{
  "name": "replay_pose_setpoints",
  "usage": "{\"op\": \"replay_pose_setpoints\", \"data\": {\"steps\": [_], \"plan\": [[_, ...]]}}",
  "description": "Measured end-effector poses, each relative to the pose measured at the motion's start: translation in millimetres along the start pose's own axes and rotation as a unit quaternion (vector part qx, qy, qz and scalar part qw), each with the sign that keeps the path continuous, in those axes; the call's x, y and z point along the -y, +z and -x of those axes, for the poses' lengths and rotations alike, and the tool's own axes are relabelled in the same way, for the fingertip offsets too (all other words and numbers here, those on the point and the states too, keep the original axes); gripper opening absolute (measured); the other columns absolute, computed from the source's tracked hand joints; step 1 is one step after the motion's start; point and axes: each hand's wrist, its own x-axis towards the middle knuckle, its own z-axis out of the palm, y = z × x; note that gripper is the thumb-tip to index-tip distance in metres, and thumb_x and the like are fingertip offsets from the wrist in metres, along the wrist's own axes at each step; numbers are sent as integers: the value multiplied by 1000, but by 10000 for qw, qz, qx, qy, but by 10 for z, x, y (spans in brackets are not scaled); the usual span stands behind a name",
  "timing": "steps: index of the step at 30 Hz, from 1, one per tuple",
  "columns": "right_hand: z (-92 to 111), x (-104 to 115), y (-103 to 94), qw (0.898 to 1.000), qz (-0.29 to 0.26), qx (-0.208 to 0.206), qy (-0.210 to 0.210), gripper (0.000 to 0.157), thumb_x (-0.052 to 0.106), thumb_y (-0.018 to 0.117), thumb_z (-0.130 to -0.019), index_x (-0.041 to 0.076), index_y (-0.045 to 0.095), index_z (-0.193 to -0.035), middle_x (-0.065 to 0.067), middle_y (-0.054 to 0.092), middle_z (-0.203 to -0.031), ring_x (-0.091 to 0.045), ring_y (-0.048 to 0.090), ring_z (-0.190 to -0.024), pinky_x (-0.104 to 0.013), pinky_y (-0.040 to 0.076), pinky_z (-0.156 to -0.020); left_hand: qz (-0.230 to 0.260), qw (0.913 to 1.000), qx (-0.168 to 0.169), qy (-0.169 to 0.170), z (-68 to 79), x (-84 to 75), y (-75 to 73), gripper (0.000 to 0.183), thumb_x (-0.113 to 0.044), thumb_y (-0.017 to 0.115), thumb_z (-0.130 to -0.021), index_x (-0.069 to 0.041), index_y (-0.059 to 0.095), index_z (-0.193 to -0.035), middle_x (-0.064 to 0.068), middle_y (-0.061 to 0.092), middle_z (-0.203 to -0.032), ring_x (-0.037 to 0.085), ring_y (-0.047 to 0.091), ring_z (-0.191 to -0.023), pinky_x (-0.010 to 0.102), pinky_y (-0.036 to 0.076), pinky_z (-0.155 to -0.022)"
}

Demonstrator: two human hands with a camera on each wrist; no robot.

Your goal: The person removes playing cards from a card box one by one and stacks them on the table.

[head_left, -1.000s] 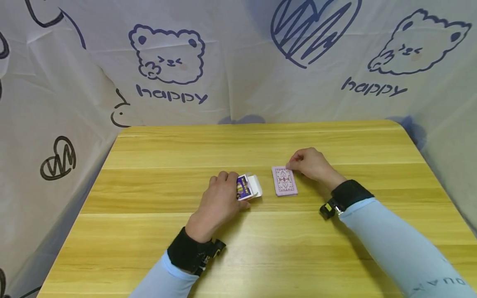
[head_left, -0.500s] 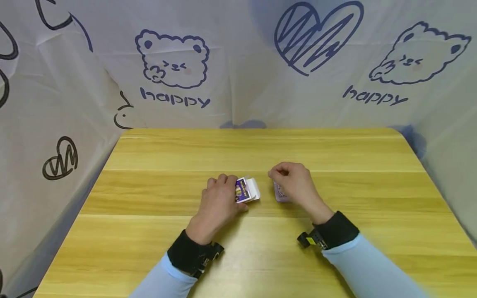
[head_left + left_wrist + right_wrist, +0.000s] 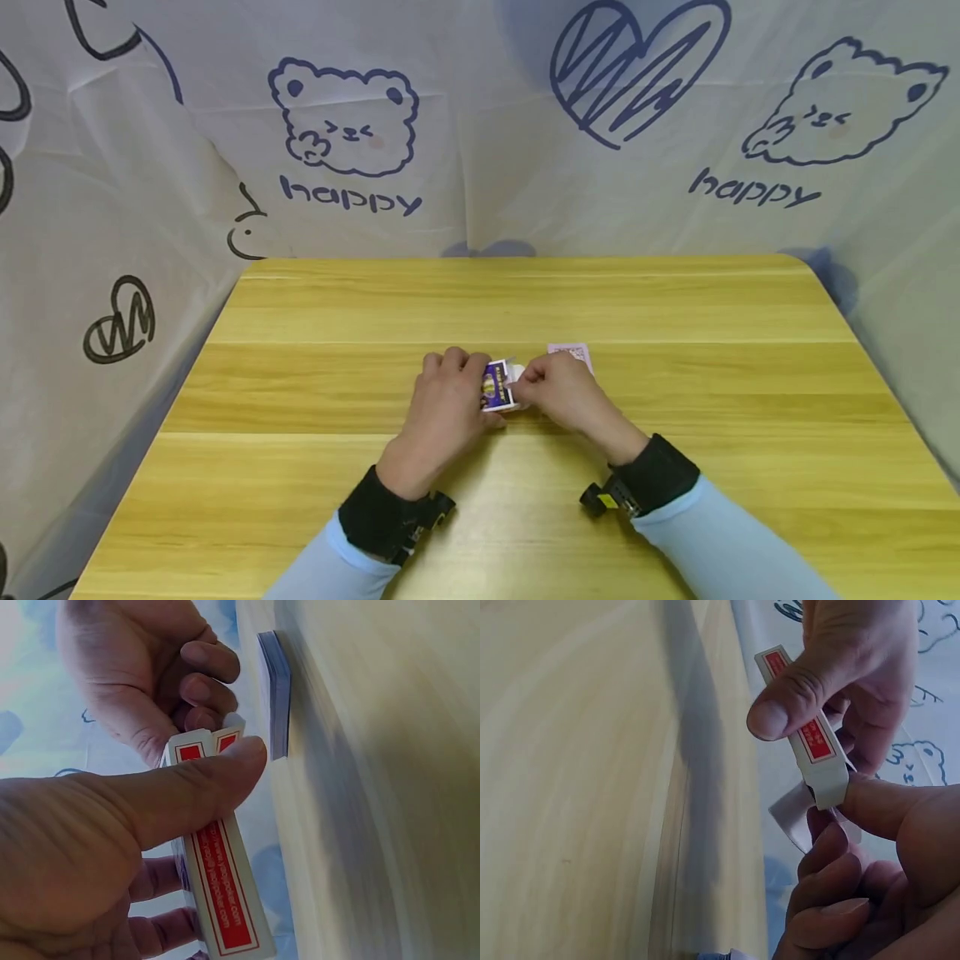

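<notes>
My left hand [image 3: 446, 408] grips a small playing card box [image 3: 495, 387] with a purple printed face and white edges. In the left wrist view its thumb lies across the box's red-and-white narrow side [image 3: 229, 885], with fingers behind. My right hand [image 3: 573, 400] is at the box's open end, thumb and index finger pinching its edge. Beside them a white flap [image 3: 791, 817] hangs out in the right wrist view. Partly hidden behind the right hand, a deck of playing cards [image 3: 572, 349] lies patterned back up; its stacked edge [image 3: 278, 697] shows in the left wrist view.
The wooden table [image 3: 322, 308] extends around both hands. Behind it hangs a white cloth [image 3: 480, 167] with drawn bears and a heart, and similar cloth closes off the sides. Each wrist wears a black band [image 3: 382, 517] with a small camera.
My right hand has left the far corner of the deck, passed over it and moved left to the box's open end. The left hand keeps its grip on the box, almost still.
</notes>
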Motion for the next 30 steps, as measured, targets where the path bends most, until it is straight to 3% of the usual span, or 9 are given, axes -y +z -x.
{"op": "replay_pose_setpoints", "data": {"steps": [4,10,18,25,30], "plan": [[-16,-47,-18,9994,-224,254,2,19,17,69,-81,9,67,-65,-1,62,-65,-16,47,-53,-26,33,-47,23,9999,-61,154,10,-17,-22,75,-35,92,-58,-7,59,-119,13,57,-106,30,45,-91,41,44,-70],[-21,-95,-50,9954,-799,526,2,21,15,68,-85,2,66,-68,-3,59,-68,-17,46,-58,-27,33,-51,107,9999,98,21,4,-21,-33,76,-35,91,-61,-6,57,-122,13,56,-109,30,44,-93,41,43,-73],[-2,-95,-56,9867,-1549,335,366,18,16,62,-91,1,68,-83,-14,56,-66,-13,43,-49,-25,34,-44,-5,9996,79,-286,-2,-9,-25,78,-45,88,-62,-4,56,-121,16,55,-106,33,45,-93,45,46,-69],[11,-73,-30,9861,-1586,116,485,19,19,58,-94,1,64,-92,-13,59,-70,-19,51,-51,-33,46,-44,-157,9995,-81,-249,-1,-1,-27,79,-50,86,-64,-1,57,-120,19,57,-104,34,45,-89,44,48,-63],[21,-63,-16,9863,-1550,219,514,25,28,65,-91,4,65,-90,-6,55,-64,-20,51,-50,-39,50,-47,-170,9991,-23,-386,-4,-1,-29,75,-48,85,-66,-2,57,-119,18,56,-104,33,44,-90,43,48,-64]]}}
